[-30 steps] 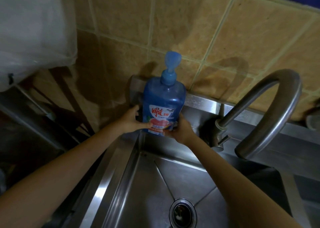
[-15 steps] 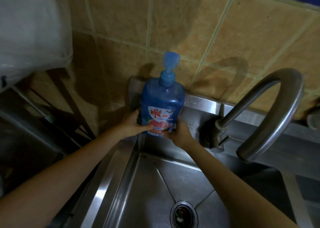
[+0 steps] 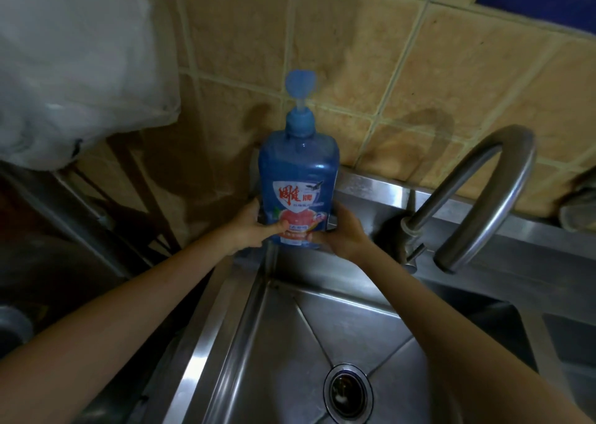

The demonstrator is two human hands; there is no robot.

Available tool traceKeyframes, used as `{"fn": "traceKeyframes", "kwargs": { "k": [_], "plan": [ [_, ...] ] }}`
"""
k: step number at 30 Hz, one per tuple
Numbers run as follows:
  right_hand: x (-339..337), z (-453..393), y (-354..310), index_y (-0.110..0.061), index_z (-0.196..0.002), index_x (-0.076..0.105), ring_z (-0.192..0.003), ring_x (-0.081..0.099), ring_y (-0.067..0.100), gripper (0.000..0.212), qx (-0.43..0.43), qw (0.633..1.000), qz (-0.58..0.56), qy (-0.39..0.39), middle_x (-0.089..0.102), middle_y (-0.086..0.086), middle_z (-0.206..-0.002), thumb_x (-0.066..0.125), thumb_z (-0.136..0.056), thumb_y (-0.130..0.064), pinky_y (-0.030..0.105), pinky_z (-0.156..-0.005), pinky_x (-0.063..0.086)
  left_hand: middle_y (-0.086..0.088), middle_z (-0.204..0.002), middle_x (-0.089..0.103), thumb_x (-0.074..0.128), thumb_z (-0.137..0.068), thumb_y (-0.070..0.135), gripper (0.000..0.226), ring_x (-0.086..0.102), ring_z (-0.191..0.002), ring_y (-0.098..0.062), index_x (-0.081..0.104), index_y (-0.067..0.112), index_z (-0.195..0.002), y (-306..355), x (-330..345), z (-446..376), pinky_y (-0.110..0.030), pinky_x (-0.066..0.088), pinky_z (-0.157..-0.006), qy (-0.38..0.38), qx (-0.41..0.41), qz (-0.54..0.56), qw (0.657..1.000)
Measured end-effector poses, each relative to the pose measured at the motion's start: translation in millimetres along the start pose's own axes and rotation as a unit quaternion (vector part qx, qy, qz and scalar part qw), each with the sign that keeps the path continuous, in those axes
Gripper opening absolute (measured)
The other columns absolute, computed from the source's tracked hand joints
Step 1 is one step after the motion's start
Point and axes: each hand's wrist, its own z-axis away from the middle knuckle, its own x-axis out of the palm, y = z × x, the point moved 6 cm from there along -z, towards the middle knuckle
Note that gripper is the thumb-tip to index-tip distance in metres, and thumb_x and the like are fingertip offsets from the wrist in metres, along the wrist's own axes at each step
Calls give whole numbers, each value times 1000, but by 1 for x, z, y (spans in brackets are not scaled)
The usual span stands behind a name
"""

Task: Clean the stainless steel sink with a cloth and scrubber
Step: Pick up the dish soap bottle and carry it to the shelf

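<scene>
Gripping the blue dish-soap pump bottle (image 3: 298,184) low on either side, left hand (image 3: 248,230) and right hand (image 3: 343,233) hold it upright at the stainless steel sink's (image 3: 290,343) back-left corner, beside the faucet (image 3: 477,194).

In front of me is a wall of tan tiles (image 3: 371,52), dimly lit. At my left hangs a white plastic sheet (image 3: 74,55) over a dark metal rack (image 3: 80,204).
</scene>
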Motion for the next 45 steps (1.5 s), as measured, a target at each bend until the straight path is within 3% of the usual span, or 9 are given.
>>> {"fn": "traceKeyframes", "kwargs": {
  "k": [7, 15, 21, 25, 29, 33, 41, 43, 45],
  "plan": [
    [-5, 49, -30, -9, -129, 48, -114, 53, 16, 66, -34, 999, 36, 23, 57, 6, -128, 79, -71, -19, 23, -93, 42, -2, -139, 47, 65, -85, 23, 64, 50, -119, -23, 30, 25, -139, 12, -1, 53, -34, 47, -72, 1, -15, -7, 1000],
    [10, 121, -28, -2, -126, 49, -110, 52, 13, 61, -18, 1000, -1, -10, 54, -3, -115, 77, -72, -5, 10, -81, 39, 0, -146, 37, 70, -80, 29, 78, 45, -126, -25, 24, 29, -143, -3, 14, 121, -43, 50, -83, 4, -26, -31, 999],
    [15, 166, -22, -5, -126, 50, -110, 49, 10, 60, -42, 998, 12, -47, 56, 5, -125, 77, -72, -10, 21, -90, 41, -2, -148, 35, 67, -83, 32, 79, 44, -128, -27, 19, 28, -145, -19, 35, 175, -38, 49, -83, 27, -40, -46, 998],
    [15, 196, -20, -2, -124, 51, -108, 54, 14, 58, -53, 995, 15, -89, 58, 5, -120, 77, -72, -7, 4, -74, 45, -5, -146, 39, 65, -84, 35, 73, 49, -124, -26, 24, 23, -143, -30, 53, 214, -34, 51, -81, 58, -57, -42, 996],
    [16, 224, -17, -2, -126, 49, -116, 55, 23, 60, -62, 989, 17, -134, 58, 10, -126, 76, -73, -7, 22, -87, 45, -3, -146, 39, 67, -82, 33, 77, 50, -122, -26, 23, 24, -145, -36, 67, 252, -33, 51, -76, 97, -56, -29, 993],
    [22, 248, -25, -3, -126, 51, -116, 54, 19, 60, -86, 983, 13, -163, 57, 8, -128, 77, -73, -10, 32, -99, 45, -5, -144, 43, 68, -81, 33, 77, 49, -124, -25, 24, 21, -144, -47, 72, 287, -36, 50, -83, 132, -74, -2, 989],
    [55, 298, -55, -12, -119, 54, -103, 54, 5, 53, -142, 964, 24, -221, 57, -8, -114, 77, -72, -11, 16, -87, 46, -5, -141, 45, 68, -81, 34, 77, 49, -122, -24, 25, 22, -144, -64, 58, 366, -41, 52, -88, 211, -80, 8, 974],
    [66, 309, -66, -6, -122, 52, -101, 52, 6, 57, -149, 963, 2, -223, 55, -6, -112, 77, -71, -3, 5, -76, 46, -5, -139, 47, 69, -81, 34, 74, 51, -119, -24, 28, 25, -142, -66, 52, 387, -40, 52, -87, 229, -79, 14, 970],
    [78, 320, -75, -2, -125, 51, -104, 53, 11, 59, -151, 962, -6, -226, 57, -1, -116, 77, -72, -2, 8, -75, 49, -4, -139, 46, 69, -81, 34, 72, 51, -119, -24, 30, 24, -141, -68, 45, 408, -40, 53, -87, 242, -79, 7, 967]
  ]
}}
